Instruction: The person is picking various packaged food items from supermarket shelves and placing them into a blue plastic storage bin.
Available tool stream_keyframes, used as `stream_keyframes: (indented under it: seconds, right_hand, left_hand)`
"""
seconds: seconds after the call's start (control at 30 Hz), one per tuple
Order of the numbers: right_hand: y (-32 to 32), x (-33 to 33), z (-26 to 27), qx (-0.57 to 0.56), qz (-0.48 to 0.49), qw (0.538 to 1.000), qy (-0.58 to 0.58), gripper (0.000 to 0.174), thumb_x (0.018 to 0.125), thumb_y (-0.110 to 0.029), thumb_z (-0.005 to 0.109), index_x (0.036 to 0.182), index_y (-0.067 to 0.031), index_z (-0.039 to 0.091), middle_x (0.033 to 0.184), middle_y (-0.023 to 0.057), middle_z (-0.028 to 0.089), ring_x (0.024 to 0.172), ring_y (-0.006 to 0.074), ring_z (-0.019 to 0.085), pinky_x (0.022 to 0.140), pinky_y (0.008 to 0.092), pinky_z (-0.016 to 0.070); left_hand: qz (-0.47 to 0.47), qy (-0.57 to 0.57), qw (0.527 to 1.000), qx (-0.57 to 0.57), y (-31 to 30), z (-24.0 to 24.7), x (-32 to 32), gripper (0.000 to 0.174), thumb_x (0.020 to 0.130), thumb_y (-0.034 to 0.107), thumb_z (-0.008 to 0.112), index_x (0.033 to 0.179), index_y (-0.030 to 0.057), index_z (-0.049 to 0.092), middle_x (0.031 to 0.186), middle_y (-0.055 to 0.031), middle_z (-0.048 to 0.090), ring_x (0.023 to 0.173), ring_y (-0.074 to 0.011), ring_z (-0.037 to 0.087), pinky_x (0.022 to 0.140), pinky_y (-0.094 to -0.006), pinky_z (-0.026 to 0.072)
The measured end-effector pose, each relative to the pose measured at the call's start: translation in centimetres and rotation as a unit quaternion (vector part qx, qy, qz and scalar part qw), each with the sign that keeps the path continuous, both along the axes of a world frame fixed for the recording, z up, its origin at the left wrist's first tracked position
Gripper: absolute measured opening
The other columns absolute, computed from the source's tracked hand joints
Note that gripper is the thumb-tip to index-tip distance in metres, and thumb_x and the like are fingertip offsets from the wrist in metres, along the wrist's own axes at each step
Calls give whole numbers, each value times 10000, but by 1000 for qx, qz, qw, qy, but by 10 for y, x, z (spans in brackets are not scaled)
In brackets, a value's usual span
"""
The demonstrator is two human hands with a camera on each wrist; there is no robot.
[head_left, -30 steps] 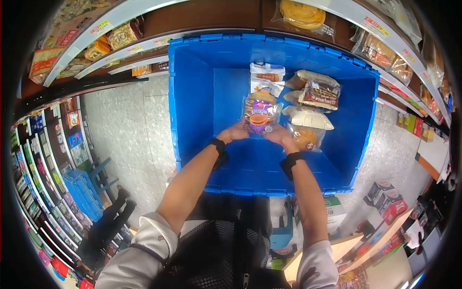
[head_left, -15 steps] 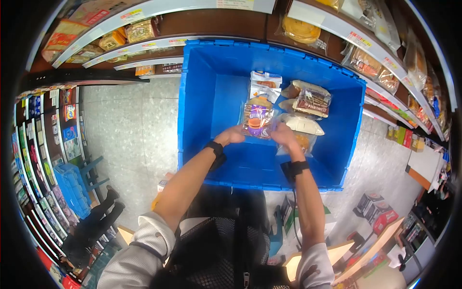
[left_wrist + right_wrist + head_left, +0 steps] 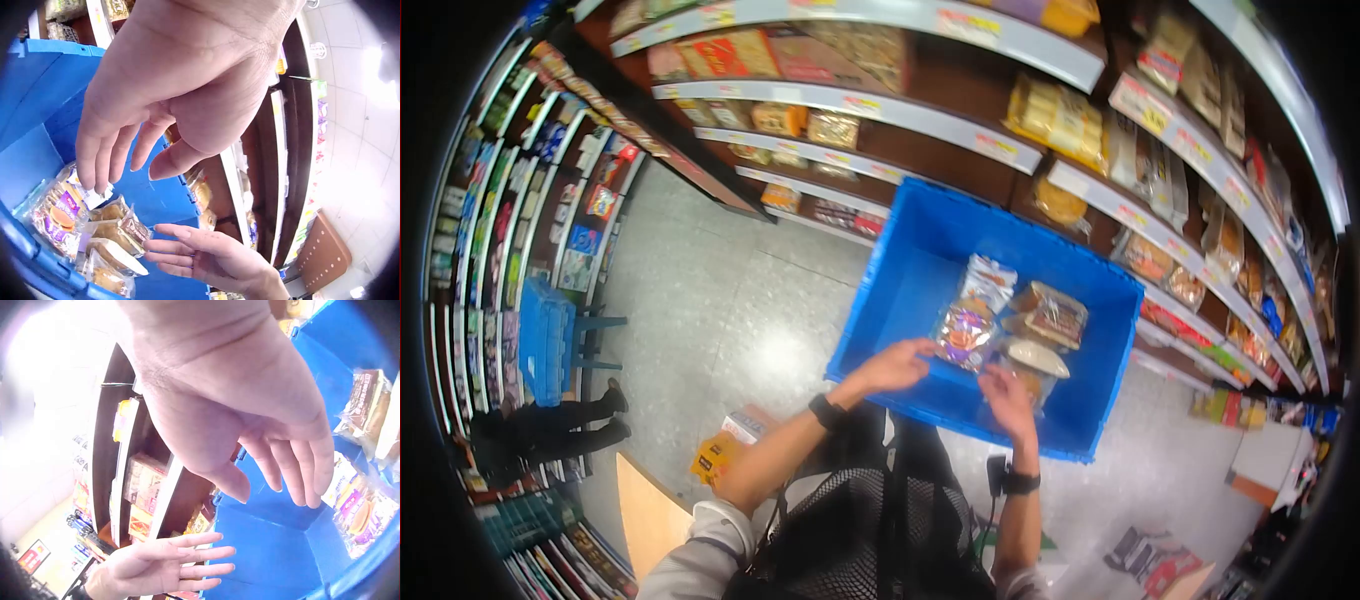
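Both hands hover over the near side of a blue crate (image 3: 870,310), fingers extended and holding nothing. The left hand (image 3: 895,366) is just left of a clear bread packet with a purple label (image 3: 966,334); the right hand (image 3: 1008,400) is to its near right. In the left wrist view the left hand (image 3: 169,94) has its fingers pointing down, with the right hand (image 3: 215,256) opposite, palm showing. Beyond the purple-labelled packet lie white packets (image 3: 990,280). To the right are a brown-labelled bread packet (image 3: 1052,312) and a pale packet (image 3: 1037,357).
Shelves of packaged bread (image 3: 1060,120) run behind and right of the crate. At far left a person in dark clothes (image 3: 540,430) is near a blue stool (image 3: 548,345). A yellow-and-white box (image 3: 725,450) lies on the floor by the left forearm.
The hands have let go of the purple-labelled bread packet and drawn back toward the body. It stays in the crate. The head view has turned, so the crate appears tilted and farther right.
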State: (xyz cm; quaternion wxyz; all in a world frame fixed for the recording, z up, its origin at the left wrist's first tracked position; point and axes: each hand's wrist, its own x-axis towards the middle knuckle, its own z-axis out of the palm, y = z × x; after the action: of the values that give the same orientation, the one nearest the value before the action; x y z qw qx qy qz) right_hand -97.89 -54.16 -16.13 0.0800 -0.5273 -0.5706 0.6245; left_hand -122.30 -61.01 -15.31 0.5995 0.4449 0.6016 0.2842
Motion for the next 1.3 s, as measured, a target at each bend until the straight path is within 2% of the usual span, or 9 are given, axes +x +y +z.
stream_keyframes:
  seconds: [0.1,0.3,0.33,0.37,0.53,0.7,0.87,0.97,1.3]
  right_hand:
    - [-23,-7,13,29,-13,999,2,417,880,-154,641,1231,43,535,1049,172,654,984,205,636,854,305,504]
    - [-53,-48,52,122,-2,992,-13,373,879,-137,637,1199,36,557,1065,150,649,948,190,638,800,283,513]
    - [-60,-59,62,116,-11,993,-9,400,880,-151,632,1211,54,541,1095,214,639,1037,264,632,891,355,501]
    - [-68,-70,69,125,-12,992,-5,400,880,-151,632,1211,54,541,1095,214,639,1037,264,632,891,355,501]
    - [-127,-146,80,181,-41,983,-1,338,872,-93,636,1165,64,572,1049,183,661,960,208,653,831,303,524]
    - [-198,-244,69,174,-46,982,52,304,867,-88,644,1133,53,600,1007,160,678,916,166,656,792,281,530]
    - [-230,-338,84,200,21,978,49,299,862,-111,638,1117,42,608,1010,177,684,936,240,680,816,312,532]
    - [-231,-371,89,211,98,971,59,280,865,-117,636,1099,34,617,1004,173,688,938,249,680,818,319,532]
    - [-204,-456,96,211,152,965,25,283,863,-115,627,1104,32,617,997,189,686,945,258,677,835,333,529]
  left_hand:
    - [4,-33,999,3,-28,14,0,391,896,74,548,1276,-8,503,1178,-160,604,1067,-193,576,873,-309,474]
    - [-15,-67,997,37,-60,24,-34,431,866,81,536,1284,-18,497,1218,-180,587,1070,-244,594,877,-328,483]
    - [-18,-61,997,46,-64,26,-44,431,866,81,536,1284,-18,497,1218,-180,587,1070,-244,594,877,-328,483]
    - [-23,-57,996,62,-70,28,-55,414,889,78,540,1289,-15,488,1221,-165,583,1096,-226,575,891,-322,474]
    - [-1,-89,991,103,-126,52,-141,391,920,62,532,1299,-13,471,1252,-148,559,1124,-219,560,915,-321,464]
    - [53,-74,990,108,-216,26,-259,390,902,21,507,1290,-8,479,1262,-134,554,1112,-211,574,914,-322,463]
    - [107,-52,991,58,-274,31,-352,417,871,-12,490,1288,2,484,1262,-126,556,1111,-202,579,919,-317,457]
    - [154,-97,982,47,-297,32,-382,422,865,-3,503,1287,-2,483,1264,-129,556,1113,-212,580,924,-314,453]
    - [248,-117,961,25,-303,29,-429,429,846,-43,510,1274,-14,491,1275,-143,555,1118,-226,586,940,-316,448]
